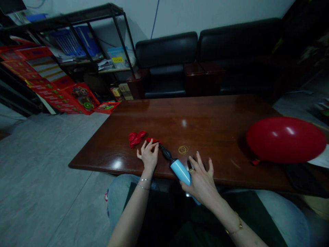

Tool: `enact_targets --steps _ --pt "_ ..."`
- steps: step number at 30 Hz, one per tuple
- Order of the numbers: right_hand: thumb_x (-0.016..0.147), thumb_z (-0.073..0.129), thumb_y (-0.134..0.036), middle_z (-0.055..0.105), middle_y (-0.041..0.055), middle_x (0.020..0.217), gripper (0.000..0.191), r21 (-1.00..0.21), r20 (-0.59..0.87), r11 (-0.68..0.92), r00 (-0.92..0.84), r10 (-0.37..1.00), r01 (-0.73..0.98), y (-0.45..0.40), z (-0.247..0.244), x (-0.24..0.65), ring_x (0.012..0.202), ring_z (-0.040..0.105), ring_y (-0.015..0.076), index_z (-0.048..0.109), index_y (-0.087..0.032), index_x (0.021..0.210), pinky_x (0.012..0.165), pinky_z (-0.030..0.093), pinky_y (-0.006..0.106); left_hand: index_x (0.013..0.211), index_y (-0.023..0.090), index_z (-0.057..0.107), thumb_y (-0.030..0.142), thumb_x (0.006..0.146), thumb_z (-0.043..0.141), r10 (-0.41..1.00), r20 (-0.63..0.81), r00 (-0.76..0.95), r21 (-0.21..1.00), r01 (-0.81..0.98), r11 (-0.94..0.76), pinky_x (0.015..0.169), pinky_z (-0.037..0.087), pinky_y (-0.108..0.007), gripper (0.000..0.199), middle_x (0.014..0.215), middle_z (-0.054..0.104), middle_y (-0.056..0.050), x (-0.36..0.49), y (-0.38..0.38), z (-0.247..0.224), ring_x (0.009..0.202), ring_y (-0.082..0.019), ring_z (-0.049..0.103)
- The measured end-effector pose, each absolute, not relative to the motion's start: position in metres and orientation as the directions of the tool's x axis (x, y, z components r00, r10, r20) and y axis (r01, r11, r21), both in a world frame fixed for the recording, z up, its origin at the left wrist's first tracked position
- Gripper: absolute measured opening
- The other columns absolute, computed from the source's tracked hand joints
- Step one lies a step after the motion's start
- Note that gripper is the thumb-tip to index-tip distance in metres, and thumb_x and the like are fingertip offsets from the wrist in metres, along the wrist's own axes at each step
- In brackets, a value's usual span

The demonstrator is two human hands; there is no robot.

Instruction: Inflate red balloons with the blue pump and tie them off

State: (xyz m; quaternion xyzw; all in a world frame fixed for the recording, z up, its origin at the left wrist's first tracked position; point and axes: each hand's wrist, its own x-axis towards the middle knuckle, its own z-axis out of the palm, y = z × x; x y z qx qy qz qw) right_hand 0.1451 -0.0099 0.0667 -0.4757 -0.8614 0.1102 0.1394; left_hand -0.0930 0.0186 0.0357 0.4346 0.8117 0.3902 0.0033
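Observation:
Near the table's front edge, my left hand [149,154] pinches a limp red balloon [152,140] by its neck, close to the black nozzle of a light-blue hand pump [181,171]. Whether the neck is over the nozzle tip cannot be made out. My right hand [202,176] rests against the pump's blue barrel, thumb at its near side and fingers spread apart beyond it. More limp red balloons [136,138] lie just left of my left hand. Thin yellow rubber bands [183,149] sit on the table beyond the pump. An inflated red balloon [285,139] lies at the right.
The brown wooden table [205,113] reaches toward black sofas [167,51] at the back. A black metal shelf [89,15] with blue folders and a plastic box stands at the back left, beside stacked red boxes [46,79]. White paper [320,157] lies at the right.

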Motion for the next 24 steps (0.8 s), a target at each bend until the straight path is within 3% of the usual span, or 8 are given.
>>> enact_targets --steps 7,12,21,24 --pt "0.078 0.065 -0.045 0.051 0.0148 0.152 0.034 -0.262 0.184 0.554 -0.523 0.832 0.79 -0.01 0.065 0.142 0.153 0.023 0.0393 0.078 -0.015 0.089 0.121 -0.002 0.069 0.099 0.033 0.073 0.038 0.095 0.058 0.717 0.489 -0.496 0.46 0.845 0.271 0.121 -0.002 -0.062 0.016 0.137 0.067 -0.001 -0.093 0.02 0.034 0.147 -0.029 0.038" --pt "0.078 0.067 -0.045 0.052 0.0156 0.151 0.033 -0.259 0.2 0.552 -0.515 0.834 0.793 -0.009 0.066 0.14 0.153 0.022 0.0393 0.078 -0.015 0.089 0.121 -0.003 0.069 0.097 0.032 0.073 0.035 0.096 0.055 0.759 0.499 -0.418 0.428 0.881 0.204 0.121 -0.01 -0.062 0.018 0.139 0.065 0.0 -0.091 0.019 0.039 0.15 -0.03 0.036" --pt "0.078 0.066 -0.047 0.051 0.0139 0.152 0.035 -0.333 0.215 0.559 -0.515 0.829 0.76 -0.009 0.061 0.145 0.153 0.024 0.0386 0.077 -0.016 0.091 0.121 -0.001 0.069 0.095 0.031 0.07 0.04 0.096 0.056 0.706 0.52 -0.481 0.413 0.865 0.285 0.121 0.005 -0.06 0.017 0.138 0.066 -0.001 -0.097 0.013 0.045 0.147 -0.029 0.039" --pt "0.077 0.066 -0.047 0.051 0.0134 0.152 0.034 -0.326 0.219 0.574 -0.53 0.819 0.751 -0.008 0.062 0.145 0.153 0.024 0.0386 0.077 -0.017 0.088 0.121 -0.002 0.069 0.095 0.031 0.07 0.039 0.096 0.055 0.718 0.524 -0.457 0.405 0.876 0.262 0.121 0.005 -0.059 0.017 0.137 0.067 -0.001 -0.098 0.012 0.047 0.146 -0.029 0.04"
